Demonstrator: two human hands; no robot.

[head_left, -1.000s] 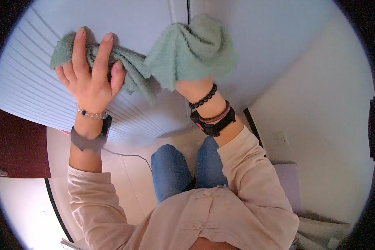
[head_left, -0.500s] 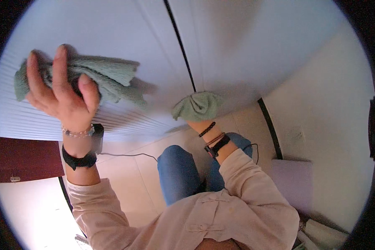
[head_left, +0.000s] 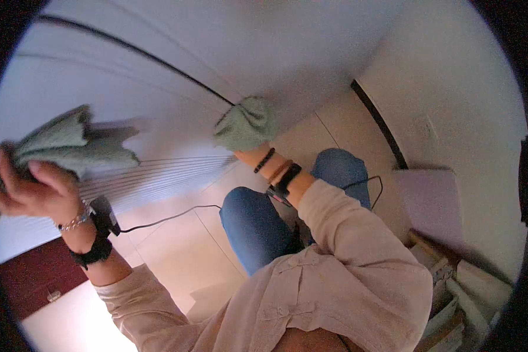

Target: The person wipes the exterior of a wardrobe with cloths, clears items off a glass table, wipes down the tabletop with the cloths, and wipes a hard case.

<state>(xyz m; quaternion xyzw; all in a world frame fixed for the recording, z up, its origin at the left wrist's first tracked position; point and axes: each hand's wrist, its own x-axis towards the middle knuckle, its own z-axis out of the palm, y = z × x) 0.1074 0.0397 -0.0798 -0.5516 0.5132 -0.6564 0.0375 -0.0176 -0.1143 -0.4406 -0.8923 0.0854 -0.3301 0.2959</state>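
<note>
My left hand [head_left: 38, 193] presses a crumpled green cloth [head_left: 67, 141] against the ribbed part of a large pale panel [head_left: 158, 111], at the left edge of the view. Its fingers are bent over the cloth, and loose folds stick out beyond the thumb. A second green cloth [head_left: 246, 124] covers my right hand [head_left: 248, 157] and hides its fingers. That cloth lies against the panel at the lower end of a long black seam [head_left: 141, 51]. Bands circle both wrists, and a black device is strapped at the left one.
My bent knees [head_left: 249, 229] are on the tiled floor [head_left: 205, 234] below the panel. A dark cable [head_left: 164, 220] runs across from the left wrist. To the right stand a wall, a pale purple board [head_left: 431, 202] and boxes [head_left: 452, 305]. A dark red drawer front [head_left: 38, 281] is at lower left.
The view has turned, so the black seam now slants more. In the view, my left hand with its cloth sits further left and lower, my right hand slightly further left and higher.
</note>
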